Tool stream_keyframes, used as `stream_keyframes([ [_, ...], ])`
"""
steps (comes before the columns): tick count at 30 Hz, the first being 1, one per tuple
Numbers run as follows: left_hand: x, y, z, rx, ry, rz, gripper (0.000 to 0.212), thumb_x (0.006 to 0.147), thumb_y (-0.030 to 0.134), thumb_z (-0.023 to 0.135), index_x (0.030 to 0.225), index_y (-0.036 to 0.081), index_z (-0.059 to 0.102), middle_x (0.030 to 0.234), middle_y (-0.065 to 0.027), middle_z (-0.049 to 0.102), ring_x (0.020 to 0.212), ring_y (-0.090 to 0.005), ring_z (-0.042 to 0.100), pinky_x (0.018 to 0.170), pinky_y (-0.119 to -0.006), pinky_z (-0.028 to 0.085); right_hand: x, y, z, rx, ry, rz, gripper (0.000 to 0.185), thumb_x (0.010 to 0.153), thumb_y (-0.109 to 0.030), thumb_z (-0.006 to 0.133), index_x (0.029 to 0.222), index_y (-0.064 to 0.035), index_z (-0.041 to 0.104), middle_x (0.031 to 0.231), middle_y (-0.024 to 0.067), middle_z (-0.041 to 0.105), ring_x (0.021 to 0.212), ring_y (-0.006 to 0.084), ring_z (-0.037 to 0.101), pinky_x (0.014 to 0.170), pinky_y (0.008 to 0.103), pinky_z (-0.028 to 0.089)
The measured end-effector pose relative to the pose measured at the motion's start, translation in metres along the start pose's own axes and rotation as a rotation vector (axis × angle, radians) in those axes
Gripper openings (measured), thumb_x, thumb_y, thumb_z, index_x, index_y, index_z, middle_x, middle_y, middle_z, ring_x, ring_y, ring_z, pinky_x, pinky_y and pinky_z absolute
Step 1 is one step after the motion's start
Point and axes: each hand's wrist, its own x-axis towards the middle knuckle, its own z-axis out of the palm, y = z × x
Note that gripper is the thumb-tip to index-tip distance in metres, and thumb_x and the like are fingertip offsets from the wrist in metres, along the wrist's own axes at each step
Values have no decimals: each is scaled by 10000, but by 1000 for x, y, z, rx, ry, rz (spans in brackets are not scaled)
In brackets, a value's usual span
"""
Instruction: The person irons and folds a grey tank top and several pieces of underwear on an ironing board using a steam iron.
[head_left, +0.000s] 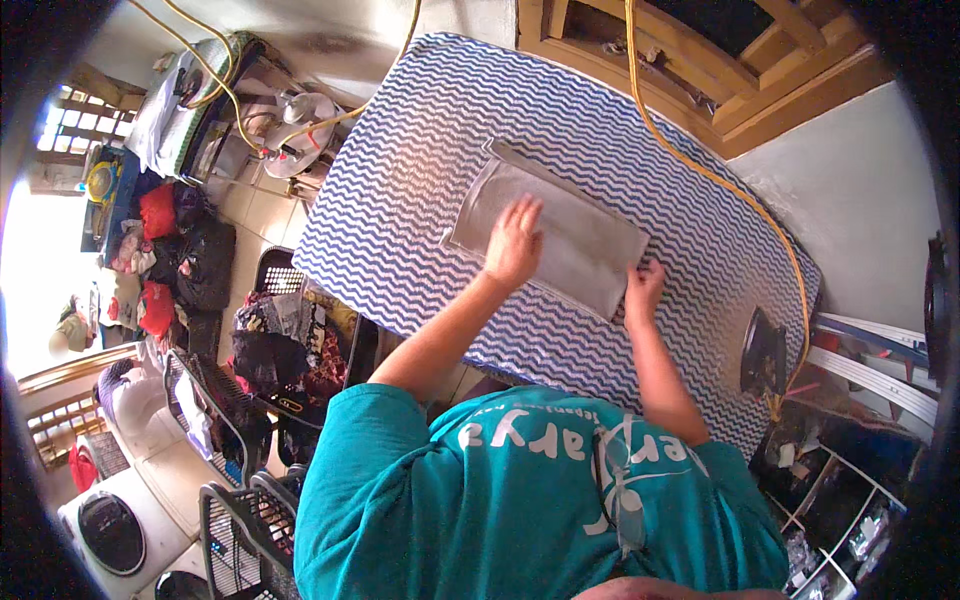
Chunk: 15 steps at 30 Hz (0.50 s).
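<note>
A grey folded cloth (574, 240) lies flat at a slant on a padded table cover with blue and white zigzag stripes (405, 165). Its upper left corner sticks up a little. My left hand (516, 244) rests palm down on the cloth's left part, fingers extended and pointing away from me. At the cloth's right end is my right hand (645, 289), its fingers bent at the edge; whether they pinch the fabric cannot be made out.
A dark iron (763, 349) stands at the table's right edge, with a yellow hose (720, 176) running above it. Left of the table are a basket of clothes (281, 281), black bags (204, 262) and a washing machine (112, 525). A wooden frame (720, 82) borders the far side.
</note>
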Motion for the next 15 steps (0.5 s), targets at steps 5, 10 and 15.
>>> stream_keyframes([
  [5, 9, 13, 39, -290, -150, -455, 517, 827, 195, 530, 1290, 66, 340, 1187, -197, 491, 1064, -372, 489, 920, -465, 383, 34, -67, -22, 276, -439, 275, 240, 742, -66, 615, 969, 10, 606, 859, 53, 629, 778, 133, 564, 721, 274, 442],
  [10, 89, 31, -12, -1371, -155, -795, 505, 919, 399, 375, 1347, 172, 231, 1289, -183, 354, 1099, -373, 436, 831, -602, 410, 40, -229, -55, 149, -432, -567, 168, 757, -54, 644, 888, 16, 566, 774, 31, 591, 695, 86, 523, 634, 256, 443],
  [15, 129, 106, -89, -2009, -198, -625, 597, 936, 493, 223, 1246, -4, 341, 1214, -209, 424, 1092, -377, 455, 925, -563, 375, -25, -314, -117, -160, -339, -1059, 148, 714, -30, 625, 826, -24, 528, 758, 103, 533, 725, 271, 543, 652, 359, 439],
])
